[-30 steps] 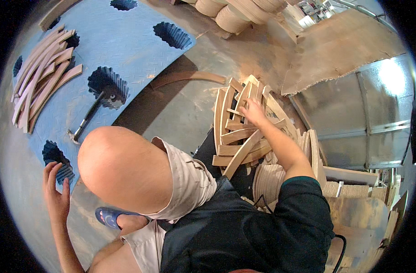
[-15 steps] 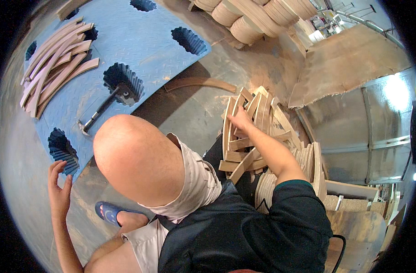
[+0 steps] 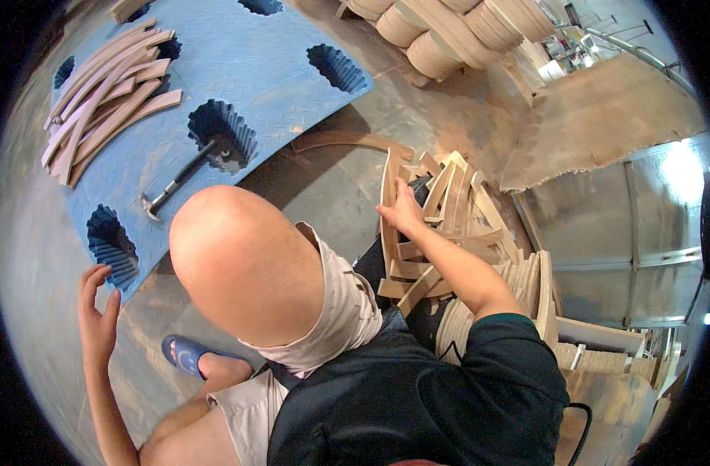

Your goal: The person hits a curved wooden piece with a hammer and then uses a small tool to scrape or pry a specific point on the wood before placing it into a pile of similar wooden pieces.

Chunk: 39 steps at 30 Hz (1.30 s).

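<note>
On the right, my right hand [image 3: 405, 211] is closed around a pale curved wooden strip [image 3: 389, 182] at the left side of a heap. Its thumb lies on the strip's left and the fingers on its right. More curved wooden strips [image 3: 456, 194] lie crossed in the heap beside and under this hand. My left hand [image 3: 99, 314] hangs at the far left with its fingers apart and curled loosely, holding nothing. It is nearest to the corner hole of a blue plastic pallet [image 3: 157, 233].
A claw hammer [image 3: 176, 182] lies on the pallet, its handle end over a hole. Several curved strips [image 3: 110, 101] are piled at its far left. Another arc-shaped strip [image 3: 347, 140] rests on the floor. Stacked wood bundles [image 3: 440, 39] stand at the back; a brown sheet [image 3: 603, 116] is at right.
My right hand has shifted slightly left, and the strip in it stands a little apart from the heap. The view has moved slightly. My left hand stays open.
</note>
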Available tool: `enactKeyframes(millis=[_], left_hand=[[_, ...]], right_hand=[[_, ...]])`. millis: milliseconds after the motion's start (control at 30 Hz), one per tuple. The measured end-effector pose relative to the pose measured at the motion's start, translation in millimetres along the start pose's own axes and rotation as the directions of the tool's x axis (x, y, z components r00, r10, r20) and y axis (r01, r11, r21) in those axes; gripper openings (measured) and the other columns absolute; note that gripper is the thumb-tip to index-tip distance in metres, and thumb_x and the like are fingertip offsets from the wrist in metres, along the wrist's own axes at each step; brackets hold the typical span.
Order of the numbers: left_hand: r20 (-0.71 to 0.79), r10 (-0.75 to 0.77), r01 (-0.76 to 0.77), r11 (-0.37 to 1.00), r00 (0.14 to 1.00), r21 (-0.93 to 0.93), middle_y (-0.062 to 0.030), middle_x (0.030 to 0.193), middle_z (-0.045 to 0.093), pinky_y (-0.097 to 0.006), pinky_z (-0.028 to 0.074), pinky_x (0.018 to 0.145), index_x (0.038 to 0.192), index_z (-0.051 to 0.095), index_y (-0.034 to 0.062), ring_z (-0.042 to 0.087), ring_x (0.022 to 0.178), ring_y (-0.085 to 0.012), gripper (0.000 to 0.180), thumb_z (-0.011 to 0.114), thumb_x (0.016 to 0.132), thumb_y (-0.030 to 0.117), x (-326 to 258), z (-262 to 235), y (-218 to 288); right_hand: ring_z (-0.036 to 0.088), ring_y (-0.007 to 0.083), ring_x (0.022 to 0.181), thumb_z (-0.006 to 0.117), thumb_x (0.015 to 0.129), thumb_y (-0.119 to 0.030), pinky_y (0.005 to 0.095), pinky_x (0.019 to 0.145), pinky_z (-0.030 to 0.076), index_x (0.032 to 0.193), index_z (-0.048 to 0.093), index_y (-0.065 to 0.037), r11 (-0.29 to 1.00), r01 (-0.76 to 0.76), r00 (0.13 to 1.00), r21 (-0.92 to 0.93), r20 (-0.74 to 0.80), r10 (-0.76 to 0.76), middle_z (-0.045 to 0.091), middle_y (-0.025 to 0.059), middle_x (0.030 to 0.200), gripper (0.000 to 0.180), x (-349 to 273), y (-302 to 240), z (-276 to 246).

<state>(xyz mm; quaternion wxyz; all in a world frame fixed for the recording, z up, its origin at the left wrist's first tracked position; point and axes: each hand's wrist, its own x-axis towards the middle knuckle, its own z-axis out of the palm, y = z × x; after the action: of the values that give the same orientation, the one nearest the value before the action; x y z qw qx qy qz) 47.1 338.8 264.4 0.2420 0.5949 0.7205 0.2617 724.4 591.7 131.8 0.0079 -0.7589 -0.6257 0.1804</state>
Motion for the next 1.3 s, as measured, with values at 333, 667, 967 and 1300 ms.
enactKeyframes(millis=[333, 667, 967, 1300], left_hand=[[-0.017, -0.023, 0.023, 1.0, 1.0, 0.021, -0.0117, 0.154, 0.063, -0.046, 0.044, 0.124, 0.143, 0.07, 0.0066, 0.058, 0.145, -0.0296, 0.045, 0.071, 0.098, 0.003, -3, -2, -1], [-0.033, -0.014, 0.014, 1.0, 0.999, 0.007, -0.0109, 0.155, 0.063, -0.045, 0.045, 0.122, 0.143, 0.07, 0.0073, 0.06, 0.14, -0.0288, 0.044, 0.072, 0.098, 0.004, -6, -3, -2], [-0.013, -0.092, 0.092, 0.996, 0.996, 0.016, -0.014, 0.15, 0.064, -0.044, 0.045, 0.123, 0.14, 0.07, 0.0034, 0.061, 0.139, -0.0304, 0.043, 0.071, 0.097, 0.002, -4, -2, 11], [-0.028, -0.065, 0.063, 0.997, 0.998, -0.053, -0.0142, 0.147, 0.064, -0.043, 0.047, 0.12, 0.137, 0.07, 0.0009, 0.062, 0.136, -0.03, 0.043, 0.073, 0.095, 0.002, 0, -3, 18]], right_hand=[[0.06, 0.0473, 0.145, 0.092, 0.085, -0.042, 0.0585, 0.116, 0.053, 0.172, 0.033, -0.011, 0.996, -0.045, 0.998, -0.082, 0.029, 0.048, 0.054, 0.0258, 0.161, 0.11, -4, -6, -2], [0.054, 0.0471, 0.151, 0.086, 0.086, -0.038, 0.056, 0.121, 0.05, 0.17, 0.034, -0.002, 0.985, -0.169, 0.984, -0.027, -0.053, 0.168, 0.05, 0.0271, 0.161, 0.105, -13, 14, -2], [0.058, 0.0457, 0.148, 0.088, 0.085, -0.05, 0.0555, 0.122, 0.05, 0.161, 0.042, 0.004, 0.956, -0.27, 0.947, -0.114, 0.147, 0.285, 0.053, 0.0282, 0.162, 0.104, -28, 30, -3], [0.072, 0.0449, 0.129, 0.089, 0.082, -0.053, 0.0531, 0.112, 0.056, 0.142, 0.061, 0.003, 0.956, -0.148, 0.961, -0.255, 0.19, 0.199, 0.075, 0.0316, 0.133, 0.087, -22, -1, -2]])
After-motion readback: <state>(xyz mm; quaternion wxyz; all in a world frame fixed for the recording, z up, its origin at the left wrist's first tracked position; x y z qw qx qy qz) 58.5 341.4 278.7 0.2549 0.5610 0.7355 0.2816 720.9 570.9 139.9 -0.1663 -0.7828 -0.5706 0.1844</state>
